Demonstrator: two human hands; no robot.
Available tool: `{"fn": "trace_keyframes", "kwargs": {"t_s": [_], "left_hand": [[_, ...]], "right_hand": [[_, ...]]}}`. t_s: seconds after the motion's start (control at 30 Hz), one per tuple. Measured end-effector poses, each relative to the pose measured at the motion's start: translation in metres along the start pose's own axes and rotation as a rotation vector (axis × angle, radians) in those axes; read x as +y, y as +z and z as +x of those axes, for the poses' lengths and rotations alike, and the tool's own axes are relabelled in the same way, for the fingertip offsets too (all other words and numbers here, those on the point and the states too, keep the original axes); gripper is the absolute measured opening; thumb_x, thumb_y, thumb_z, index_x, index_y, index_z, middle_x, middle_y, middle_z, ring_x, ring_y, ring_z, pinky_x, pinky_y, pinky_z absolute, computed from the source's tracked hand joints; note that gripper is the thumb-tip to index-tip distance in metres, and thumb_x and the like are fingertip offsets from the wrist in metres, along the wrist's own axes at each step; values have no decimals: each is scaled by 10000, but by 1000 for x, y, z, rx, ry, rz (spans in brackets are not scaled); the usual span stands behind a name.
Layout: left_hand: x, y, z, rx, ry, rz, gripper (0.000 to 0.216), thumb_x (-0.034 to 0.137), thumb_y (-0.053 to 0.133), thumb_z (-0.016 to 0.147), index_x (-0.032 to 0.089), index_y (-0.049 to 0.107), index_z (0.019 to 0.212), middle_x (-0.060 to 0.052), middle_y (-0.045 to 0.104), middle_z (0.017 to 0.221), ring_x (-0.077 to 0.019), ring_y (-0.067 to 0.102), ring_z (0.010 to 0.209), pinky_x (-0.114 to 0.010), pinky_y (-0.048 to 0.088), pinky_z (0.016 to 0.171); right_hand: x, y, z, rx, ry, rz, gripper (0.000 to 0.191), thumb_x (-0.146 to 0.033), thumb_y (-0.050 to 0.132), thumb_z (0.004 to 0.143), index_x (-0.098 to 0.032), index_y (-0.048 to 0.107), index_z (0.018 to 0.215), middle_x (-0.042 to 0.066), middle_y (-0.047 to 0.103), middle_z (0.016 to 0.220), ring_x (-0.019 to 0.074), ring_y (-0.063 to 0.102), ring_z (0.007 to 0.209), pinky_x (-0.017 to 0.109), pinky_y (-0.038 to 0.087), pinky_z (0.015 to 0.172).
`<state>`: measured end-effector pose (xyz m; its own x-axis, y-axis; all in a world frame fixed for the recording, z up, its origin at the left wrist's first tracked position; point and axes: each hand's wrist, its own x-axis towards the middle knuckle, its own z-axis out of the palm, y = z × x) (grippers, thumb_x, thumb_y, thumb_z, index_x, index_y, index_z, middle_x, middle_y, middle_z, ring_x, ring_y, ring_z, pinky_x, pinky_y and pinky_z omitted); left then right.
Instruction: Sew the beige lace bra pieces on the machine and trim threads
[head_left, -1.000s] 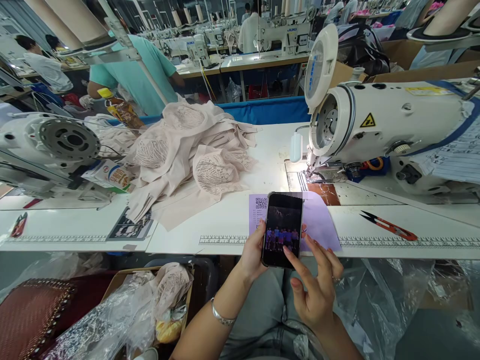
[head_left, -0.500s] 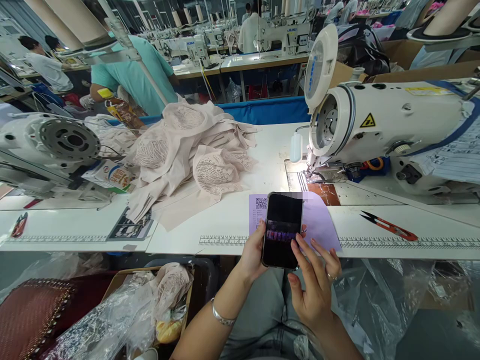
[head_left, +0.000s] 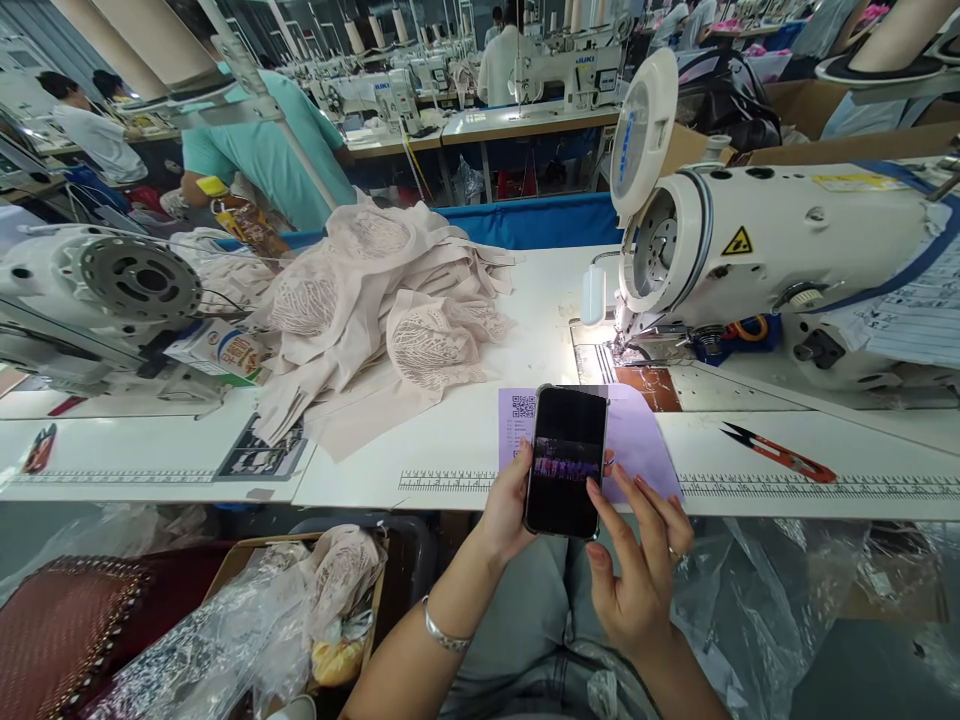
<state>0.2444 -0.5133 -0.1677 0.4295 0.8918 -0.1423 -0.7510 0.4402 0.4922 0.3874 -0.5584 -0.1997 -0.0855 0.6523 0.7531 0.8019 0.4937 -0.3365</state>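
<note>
A: Black phone (head_left: 566, 460), who has it?

B: The left hand (head_left: 508, 505) grasps it by its left edge, thumb along the side, screen up. It sits upright over the near edge of the table (head_left: 465, 430). A narrow strip of picture shows across the middle of the dark screen.

A: And the right hand (head_left: 637, 575)?

B: Loose and holding nothing, fingers spread. The forefinger tip lies at the lower right of the screen; whether it presses, I cannot tell. There is a ring (head_left: 673, 557) on one finger and a bracelet (head_left: 442, 630) on the left wrist.

A: What lies under the phone?

B: A purple sheet (head_left: 641, 445) with a square code, flat on the table, partly hidden by the phone. A printed ruler (head_left: 442, 482) runs along the table edge beside it.

A: Farther out?

B: Red snips (head_left: 780, 453) lie to the right, well apart from the hands. The sewing machine (head_left: 780, 245) stands behind them. A pile of beige lace cloth (head_left: 382, 300) lies to the left. Clear plastic (head_left: 750, 600) hangs below the table by the right arm.
</note>
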Motion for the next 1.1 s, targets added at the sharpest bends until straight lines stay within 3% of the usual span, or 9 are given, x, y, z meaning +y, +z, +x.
{"fn": "trace_keyframes", "kwargs": {"t_s": [0.27,0.47,0.67,0.77,0.93,1.1], "left_hand": [[1,2,0,29,2,-31,531,532,588,948,81,728,1191,-181,730,1232,-350,542,1362,-517,289,1231],[-1,3,1,5,21,-12,559,575,715,849,113,753,1161,-156,743,1213,-349,582,1322,-497,309,1225],[-7,-6,1,151,40,88,572,588,775,787,123,766,1119,-140,768,1151,-359,612,1280,-494,361,1189],[-8,-7,1,183,54,128,562,606,784,766,127,780,1059,-133,780,1102,-357,628,1250,-478,409,1147],[-7,-5,0,193,89,188,560,613,797,746,136,788,1037,-117,789,1038,-337,659,1188,-445,455,1091],[-7,-4,0,198,49,178,580,639,801,723,140,794,1018,-114,790,1037,-334,678,1145,-451,459,1085]], "right_hand": [[4,0,5,20,-5,-8,438,-391,351,1061,-250,597,1395,125,618,1357,310,520,1249,530,313,1099],[9,-2,14,14,-25,14,444,-386,345,1061,-281,556,1437,116,591,1396,305,515,1257,535,313,1101],[14,1,47,-63,-74,-24,542,-532,252,1050,-338,452,1515,107,351,1611,322,389,1377,560,263,1134],[13,4,64,-95,-93,-40,583,-582,220,1036,-352,425,1530,112,298,1635,337,362,1399,593,241,1141],[9,6,73,-113,-118,-78,591,-589,219,1034,-338,454,1514,117,334,1618,337,392,1386,607,224,1150],[13,4,57,-28,-103,-24,524,-508,288,1055,-319,454,1514,109,433,1557,309,420,1366,552,249,1153]]}}
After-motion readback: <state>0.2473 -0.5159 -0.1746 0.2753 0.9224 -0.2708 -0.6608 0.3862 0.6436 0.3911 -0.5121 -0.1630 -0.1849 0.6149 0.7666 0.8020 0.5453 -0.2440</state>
